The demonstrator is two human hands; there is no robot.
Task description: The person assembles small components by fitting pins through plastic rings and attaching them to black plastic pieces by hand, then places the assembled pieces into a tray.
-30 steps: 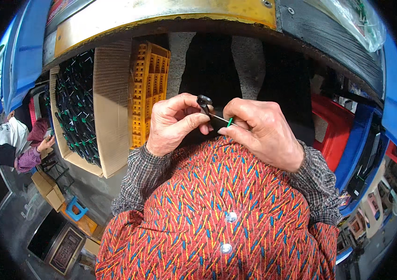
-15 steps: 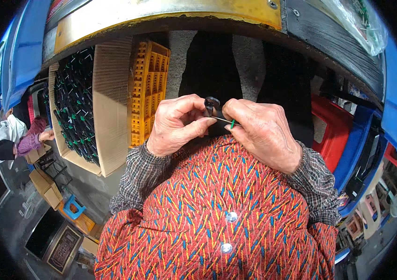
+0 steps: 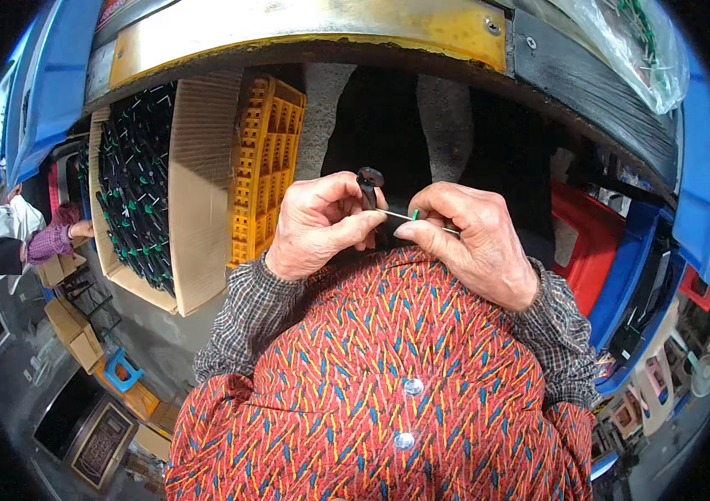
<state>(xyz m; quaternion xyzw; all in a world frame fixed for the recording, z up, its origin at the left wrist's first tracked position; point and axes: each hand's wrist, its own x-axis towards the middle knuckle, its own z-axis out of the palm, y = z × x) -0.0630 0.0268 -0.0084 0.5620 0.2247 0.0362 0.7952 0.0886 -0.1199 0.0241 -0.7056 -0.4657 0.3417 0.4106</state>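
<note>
Above my lap, both hands meet around one small piece. My left hand [image 3: 326, 224] pinches a small black part with a ring-shaped head [image 3: 370, 177], which sticks up past the fingers. A thin metal rod [image 3: 397, 215] runs from those fingertips to my right hand [image 3: 482, 242]. Around the rod, beside my right thumb and forefinger, sits a small green piece [image 3: 415, 215]. My right fingers are closed on the rod, whose far end pokes out between them. How the rod joins the black part is hidden by my left fingers.
To the left, a cardboard box [image 3: 200, 175] holds many black and green pieces with rods. A yellow plastic crate [image 3: 267, 167] stands beside it. The workbench edge [image 3: 305, 32] crosses the top, with a plastic bag [image 3: 635, 50] at right. Red [image 3: 593, 234] and blue bins [image 3: 622, 292] stand right.
My right hand has loosened and drawn back slightly along the rod, so the green piece shows more plainly. The left hand keeps its pinch on the black part.
</note>
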